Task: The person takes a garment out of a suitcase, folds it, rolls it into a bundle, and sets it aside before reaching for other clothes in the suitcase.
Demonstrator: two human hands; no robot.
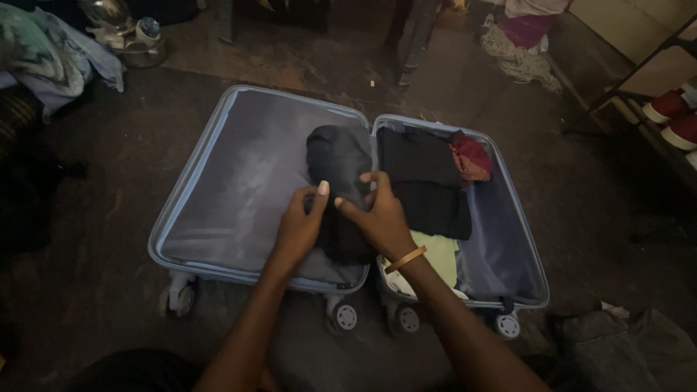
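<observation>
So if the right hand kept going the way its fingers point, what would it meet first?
The right hand points up-left onto the dark rolled garment, which it already touches. Beyond that lies the grey lining of the suitcase's left half, though depth is hard to judge.

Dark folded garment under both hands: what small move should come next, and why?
Probably press the dark folded garment flat against the suitcase hinge. The left hand and right hand both grip it, and it sits bunched beside the black clothes.
</observation>
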